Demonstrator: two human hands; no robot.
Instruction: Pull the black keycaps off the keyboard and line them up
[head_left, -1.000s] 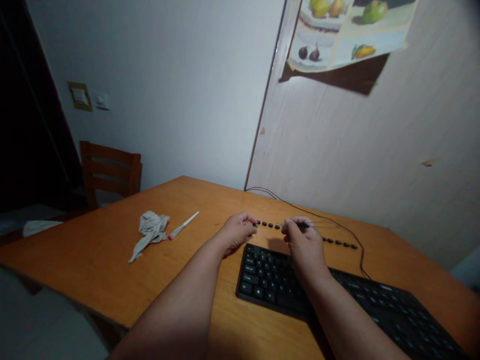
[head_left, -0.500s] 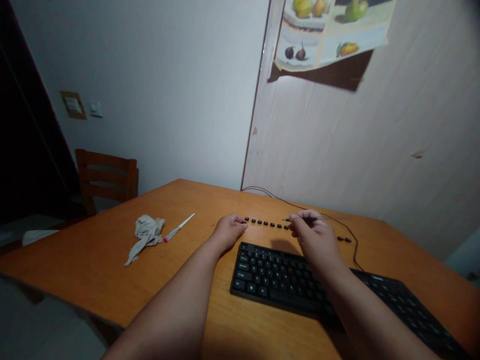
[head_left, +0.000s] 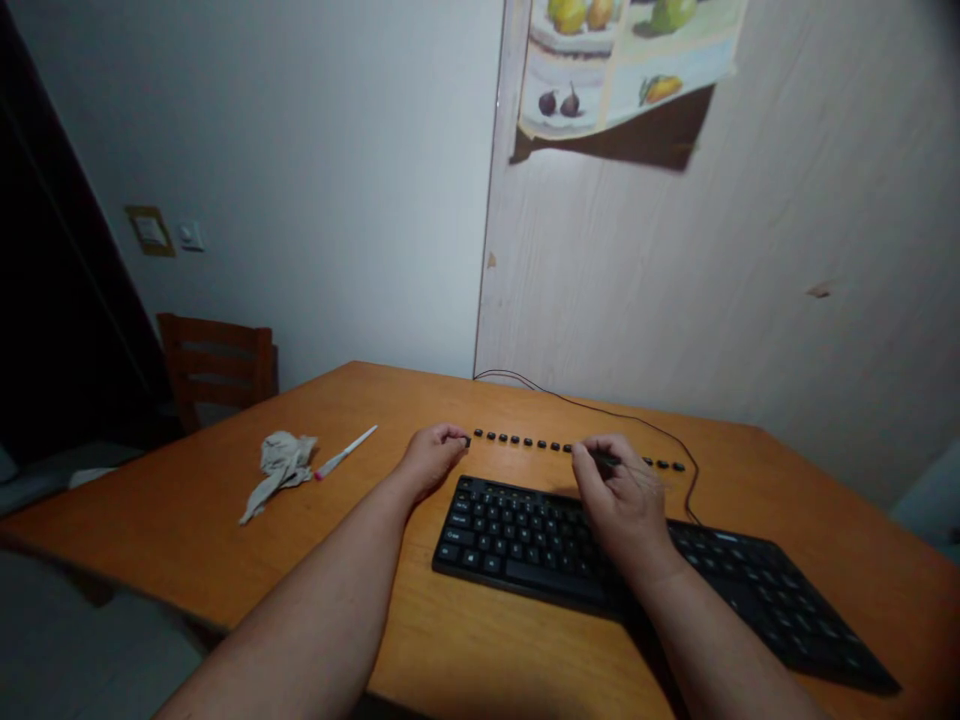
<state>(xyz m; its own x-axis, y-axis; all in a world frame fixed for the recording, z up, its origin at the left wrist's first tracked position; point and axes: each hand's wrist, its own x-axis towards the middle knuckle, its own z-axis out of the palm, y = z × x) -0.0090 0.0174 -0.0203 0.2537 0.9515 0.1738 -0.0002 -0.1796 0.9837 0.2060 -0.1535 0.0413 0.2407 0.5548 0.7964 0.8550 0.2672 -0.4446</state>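
Near the keyboard [head_left: 525,540], the left hand [head_left: 430,460] is pinching a black piece [head_left: 466,441], ideally steadily; the right hand [head_left: 624,502] is gripping a dark implement [head_left: 605,459].

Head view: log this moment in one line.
left hand: at black pieces | right hand: holding dark tool | keyboard: on table

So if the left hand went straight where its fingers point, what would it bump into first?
Past the small black piece at its fingertips, the left hand would probably bump the leftmost black piece of the row first. One view makes depth unclear, so it might just miss.
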